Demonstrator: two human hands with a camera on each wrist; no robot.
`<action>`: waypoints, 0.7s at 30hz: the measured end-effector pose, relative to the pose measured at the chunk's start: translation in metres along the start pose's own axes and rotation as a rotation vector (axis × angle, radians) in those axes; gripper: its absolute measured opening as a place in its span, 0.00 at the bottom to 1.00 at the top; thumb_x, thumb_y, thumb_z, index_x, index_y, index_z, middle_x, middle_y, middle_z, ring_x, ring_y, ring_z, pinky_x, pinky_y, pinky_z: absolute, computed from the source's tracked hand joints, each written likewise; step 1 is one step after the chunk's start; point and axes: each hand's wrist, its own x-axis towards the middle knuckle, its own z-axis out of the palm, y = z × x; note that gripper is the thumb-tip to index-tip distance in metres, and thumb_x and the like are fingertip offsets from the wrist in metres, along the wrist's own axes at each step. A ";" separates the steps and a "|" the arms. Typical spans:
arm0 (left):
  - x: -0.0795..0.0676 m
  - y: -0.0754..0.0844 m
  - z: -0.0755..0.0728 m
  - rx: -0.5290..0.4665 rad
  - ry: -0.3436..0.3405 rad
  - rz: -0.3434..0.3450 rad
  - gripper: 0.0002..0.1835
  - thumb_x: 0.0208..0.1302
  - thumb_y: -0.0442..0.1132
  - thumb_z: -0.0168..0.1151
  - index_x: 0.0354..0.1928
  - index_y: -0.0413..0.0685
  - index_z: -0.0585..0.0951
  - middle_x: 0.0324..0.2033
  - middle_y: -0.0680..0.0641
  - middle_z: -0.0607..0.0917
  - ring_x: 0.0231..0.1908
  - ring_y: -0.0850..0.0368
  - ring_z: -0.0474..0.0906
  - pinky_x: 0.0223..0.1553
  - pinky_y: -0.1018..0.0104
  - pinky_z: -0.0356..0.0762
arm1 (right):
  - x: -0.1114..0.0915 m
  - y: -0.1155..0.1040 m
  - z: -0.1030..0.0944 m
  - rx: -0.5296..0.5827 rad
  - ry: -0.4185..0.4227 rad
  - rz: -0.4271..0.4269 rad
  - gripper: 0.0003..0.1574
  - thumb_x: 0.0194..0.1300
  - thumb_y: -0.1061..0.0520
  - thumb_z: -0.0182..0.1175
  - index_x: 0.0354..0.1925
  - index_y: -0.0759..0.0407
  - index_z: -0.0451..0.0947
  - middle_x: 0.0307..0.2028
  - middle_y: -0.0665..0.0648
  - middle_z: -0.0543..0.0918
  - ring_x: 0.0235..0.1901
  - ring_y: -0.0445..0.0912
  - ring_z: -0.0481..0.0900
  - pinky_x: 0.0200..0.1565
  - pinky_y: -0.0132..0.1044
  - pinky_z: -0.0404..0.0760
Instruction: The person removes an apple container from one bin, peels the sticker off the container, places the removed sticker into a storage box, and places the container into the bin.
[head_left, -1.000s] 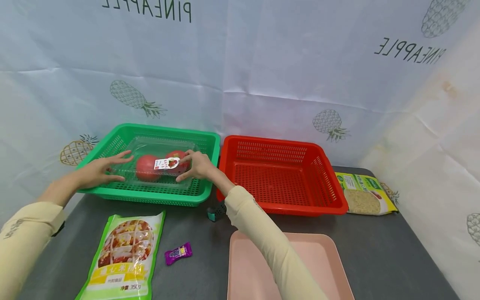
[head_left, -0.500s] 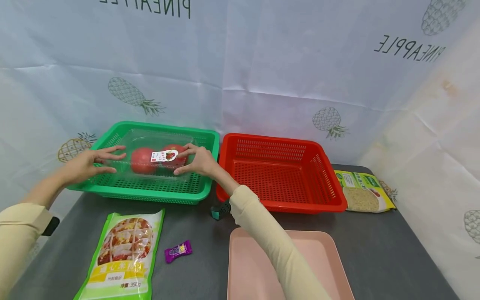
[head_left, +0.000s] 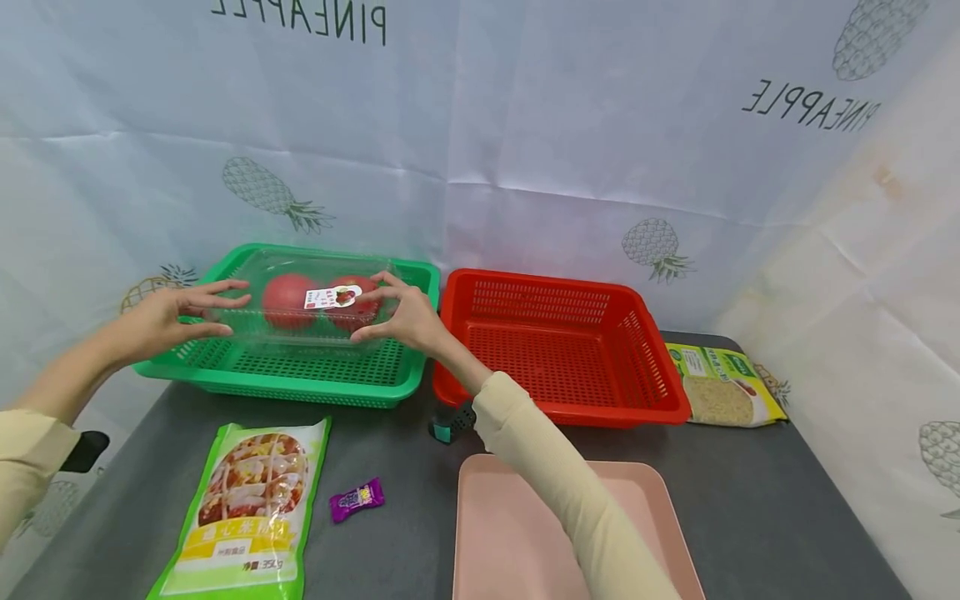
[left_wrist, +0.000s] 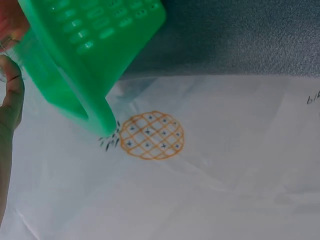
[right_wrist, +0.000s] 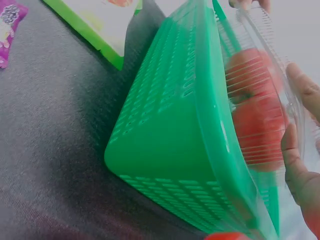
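A clear plastic box (head_left: pixel 330 297) with a white label holds tomatoes (head_left: pixel 288 302), two of which show. It is above the green basket (head_left: pixel 300 390), higher than the front rim. My left hand (head_left: pixel 168 321) grips the box's left end, fingers above and thumb below. At the other end my right hand (head_left: pixel 412 323) pinches its right side in the same way. The right wrist view shows the box's ribbed underside (right_wrist: pixel 250 95) over the basket, with my right fingers and thumb (right_wrist: pixel 295 160) on its end. Only part of my left hand (left_wrist: pixel 10 100) shows in the left wrist view.
A red basket (head_left: pixel 562 412) stands right of the green one. In front lie a green food pouch (head_left: pixel 251 492), a small purple packet (head_left: pixel 357 500) and a pink tray (head_left: pixel 502 533). Farther right is a yellow-green bag of grain (head_left: pixel 723 392). A printed cloth (head_left: pixel 540 125) hangs behind.
Both hands have raised the box of tomatoes from inside the green basket to above its front rim. The baskets and the other packets stay where they were.
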 end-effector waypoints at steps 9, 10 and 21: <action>-0.006 0.017 -0.001 -0.036 0.047 -0.003 0.27 0.50 0.20 0.67 0.54 0.42 0.81 0.61 0.69 0.69 0.64 0.80 0.55 0.41 0.87 0.66 | -0.012 0.001 -0.009 0.086 0.040 -0.090 0.31 0.48 0.57 0.76 0.53 0.59 0.81 0.63 0.53 0.70 0.40 0.50 0.78 0.40 0.29 0.75; -0.006 0.019 -0.002 -0.048 0.052 -0.004 0.26 0.50 0.19 0.67 0.54 0.42 0.82 0.61 0.69 0.70 0.64 0.79 0.55 0.41 0.87 0.66 | -0.013 0.001 -0.010 0.090 0.049 -0.102 0.31 0.48 0.57 0.76 0.52 0.59 0.81 0.63 0.52 0.70 0.39 0.50 0.77 0.41 0.31 0.76; -0.011 0.039 -0.006 0.016 0.088 0.118 0.24 0.48 0.18 0.66 0.51 0.38 0.82 0.62 0.67 0.69 0.36 0.75 0.77 0.20 0.72 0.64 | -0.031 -0.007 -0.014 0.144 0.124 -0.219 0.31 0.45 0.61 0.77 0.50 0.63 0.82 0.61 0.56 0.71 0.57 0.40 0.71 0.34 0.32 0.75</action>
